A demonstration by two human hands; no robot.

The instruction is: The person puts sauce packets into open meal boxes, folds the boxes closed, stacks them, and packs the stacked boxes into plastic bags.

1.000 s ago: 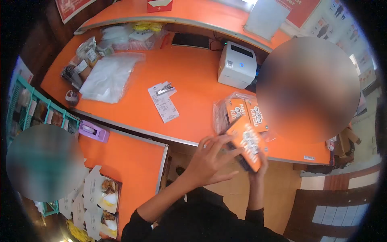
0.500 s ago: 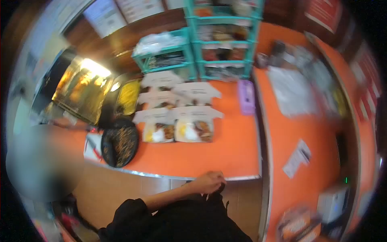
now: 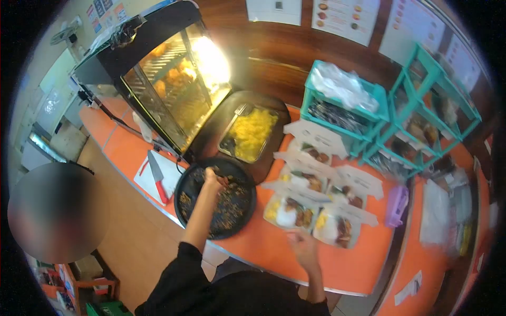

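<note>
My left hand reaches over a round black pan holding dark brown bits. Its fingers are closed, and what they hold, if anything, is too small to make out. My right hand is raised just in front of the open meal boxes, blurred, its fingers bent. Several white boxes stand with lids up; the nearest food box holds rice, yellow food and brown pieces. A metal tray of yellow food sits behind the pan.
A lit glass food warmer stands at the back left. A red-handled knife lies on a white board. Teal baskets and a purple tape dispenser are on the right. A blurred person is at the far left.
The view has swung left from the counter with the printer to the food counter. The orange box held a second ago is no longer in my hands. My left hand is now over the pan.
</note>
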